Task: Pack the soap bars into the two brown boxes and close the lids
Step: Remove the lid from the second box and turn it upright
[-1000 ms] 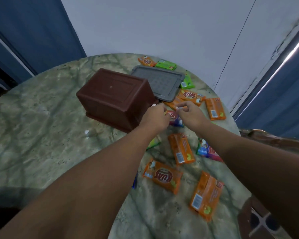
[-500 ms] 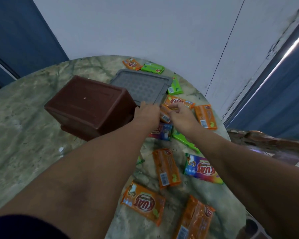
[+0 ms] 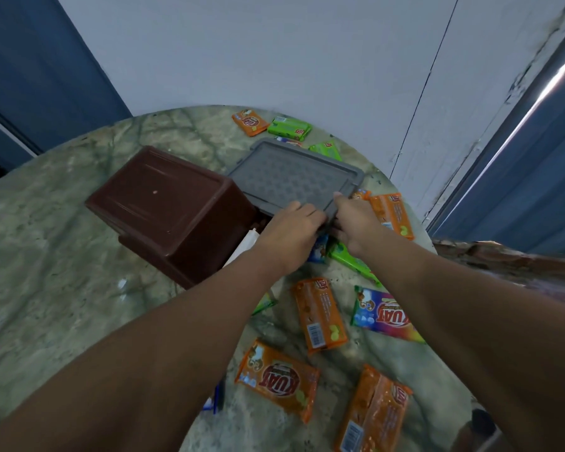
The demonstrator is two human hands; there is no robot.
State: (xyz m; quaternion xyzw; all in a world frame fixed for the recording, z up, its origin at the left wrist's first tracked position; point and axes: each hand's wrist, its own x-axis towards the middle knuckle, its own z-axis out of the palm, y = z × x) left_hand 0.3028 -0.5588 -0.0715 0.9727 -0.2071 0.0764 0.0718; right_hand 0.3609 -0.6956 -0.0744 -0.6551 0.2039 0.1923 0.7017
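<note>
A brown box (image 3: 173, 210) lies tipped over on the marbled table (image 3: 46, 288), its base facing up. Beside it on the right lies a grey lid (image 3: 291, 174). My left hand (image 3: 291, 230) and my right hand (image 3: 356, 223) both grip the lid's near edge, fingers curled round the rim. Soap bars in wrappers lie scattered: orange ones (image 3: 318, 314) (image 3: 278, 380) (image 3: 372, 412) near me, a multicoloured one (image 3: 385, 316), a green one (image 3: 349, 261) under my right wrist, and an orange bar (image 3: 392, 213) right of the lid.
More soap bars lie behind the lid: an orange one (image 3: 248, 122) and green ones (image 3: 289, 128) (image 3: 327, 150). A white object (image 3: 245, 246) shows at the box's opening. The table edge curves close on the right; a white wall stands behind.
Both hands moved from the soap bars beside the box up to the grey lid and took hold of its near edge. The camera view shifted.
</note>
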